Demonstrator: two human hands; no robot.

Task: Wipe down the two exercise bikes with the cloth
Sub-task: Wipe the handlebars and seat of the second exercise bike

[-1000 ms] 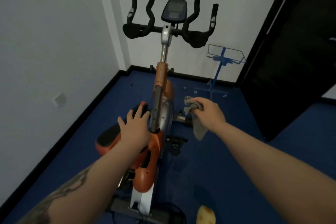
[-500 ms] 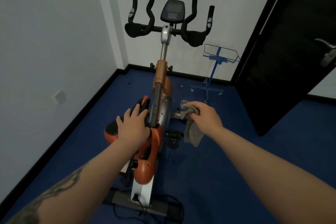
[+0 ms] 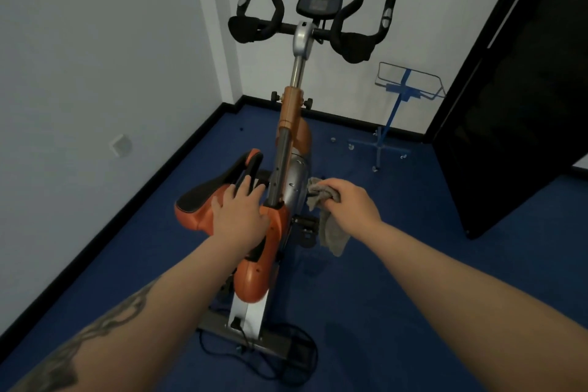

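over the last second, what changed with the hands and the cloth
Little changed. The right hand drifted slightly down the bike's silver side, keeping its grip on the grey cloth. The left hand stayed resting flat by the seat.

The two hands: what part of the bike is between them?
In the head view, the bike's dark seat post and silver flywheel cover stand between the left hand and the right hand, which grips the cloth.

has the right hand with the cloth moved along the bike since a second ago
Cannot tell: the right hand holds the cloth beside the bike's silver housing as before; only the camera shifted.
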